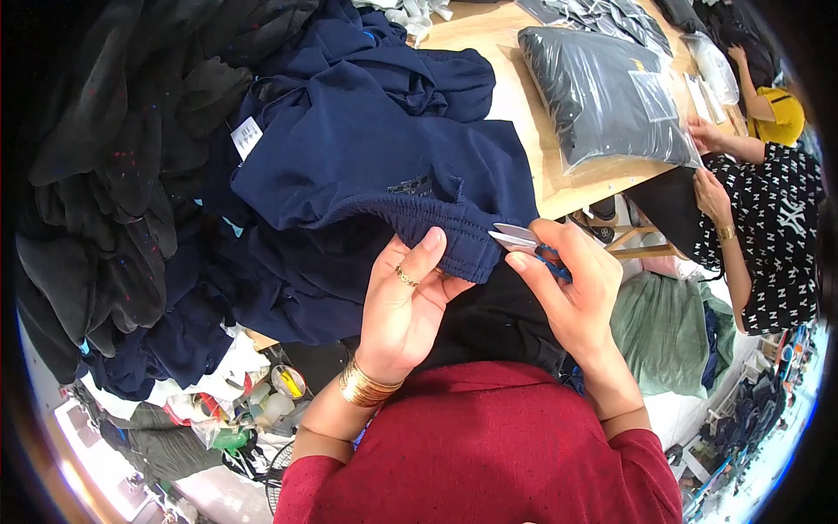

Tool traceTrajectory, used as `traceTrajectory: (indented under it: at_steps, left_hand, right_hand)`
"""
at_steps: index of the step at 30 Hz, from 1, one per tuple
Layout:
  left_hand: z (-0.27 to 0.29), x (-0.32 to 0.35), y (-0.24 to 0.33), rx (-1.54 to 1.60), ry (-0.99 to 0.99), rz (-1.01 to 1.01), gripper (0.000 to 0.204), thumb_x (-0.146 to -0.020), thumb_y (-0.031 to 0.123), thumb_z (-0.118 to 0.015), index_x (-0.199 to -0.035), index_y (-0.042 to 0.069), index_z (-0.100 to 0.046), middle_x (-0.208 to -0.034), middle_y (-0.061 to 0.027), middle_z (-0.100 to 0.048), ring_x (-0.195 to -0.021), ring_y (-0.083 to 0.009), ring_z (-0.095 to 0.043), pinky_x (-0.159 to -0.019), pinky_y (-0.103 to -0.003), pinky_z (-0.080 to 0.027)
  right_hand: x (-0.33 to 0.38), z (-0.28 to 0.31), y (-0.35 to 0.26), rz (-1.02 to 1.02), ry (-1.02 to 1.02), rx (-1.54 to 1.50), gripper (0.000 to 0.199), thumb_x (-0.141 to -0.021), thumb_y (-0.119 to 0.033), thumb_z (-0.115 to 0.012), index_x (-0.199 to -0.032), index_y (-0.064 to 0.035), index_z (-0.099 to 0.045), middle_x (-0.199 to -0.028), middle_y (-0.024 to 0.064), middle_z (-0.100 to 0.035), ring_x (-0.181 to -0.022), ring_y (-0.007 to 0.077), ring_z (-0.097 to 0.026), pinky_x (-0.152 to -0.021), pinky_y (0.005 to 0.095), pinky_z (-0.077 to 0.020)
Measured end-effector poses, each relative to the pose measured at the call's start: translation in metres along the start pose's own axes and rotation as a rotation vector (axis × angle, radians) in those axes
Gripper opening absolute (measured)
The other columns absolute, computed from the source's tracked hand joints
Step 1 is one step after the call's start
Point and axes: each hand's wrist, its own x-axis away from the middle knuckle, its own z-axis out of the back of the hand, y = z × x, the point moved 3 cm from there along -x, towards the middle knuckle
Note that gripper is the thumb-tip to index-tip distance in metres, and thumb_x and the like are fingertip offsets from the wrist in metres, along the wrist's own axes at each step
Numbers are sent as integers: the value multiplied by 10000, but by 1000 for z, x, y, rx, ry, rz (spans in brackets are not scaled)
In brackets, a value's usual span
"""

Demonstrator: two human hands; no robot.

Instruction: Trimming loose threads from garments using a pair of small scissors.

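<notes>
the gathered edge (428,220) of a navy garment (349,157) is pinched in the grip of the left hand (397,310), between thumb and fingers, while small scissors (517,234) with blue handles are held in the grip of the right hand (578,293), their pale blades pointed at the edge's right end. the rest of the garment is spread over the worktop (491,33), with dark cloth (96,166) heaped to the left and a filled clear bag (598,96) laid to the right, near which another person's hands (714,199) are seen.
</notes>
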Motion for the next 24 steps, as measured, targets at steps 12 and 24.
traceTrajectory:
  at_steps: [12, 24]
  left_hand:
    - [2, 0, -1, 6, -20, 2, 212, -929, 161, -483, -1071, 12, -537, -1015, -83, -619, -934, -159, -604, -848, -321, -498]
    - [0, -1, -1, 4, -38, -16, 205, -930, 148, -476, -1076, 16, -535, -1020, -85, -618, -946, -168, -605, -856, -335, -502]
  right_hand:
    - [0, 0, 0, 3, -4, 16, 234, -718, -168, -728, -861, -35, -598, -664, 51, -551, -522, 179, -502, -476, 282, -390]
    - [3, 1, 1, -44, -10, -2, 241, -722, -164, -727, -871, -26, -597, -685, 57, -566, -537, 181, -518, -488, 279, -401]
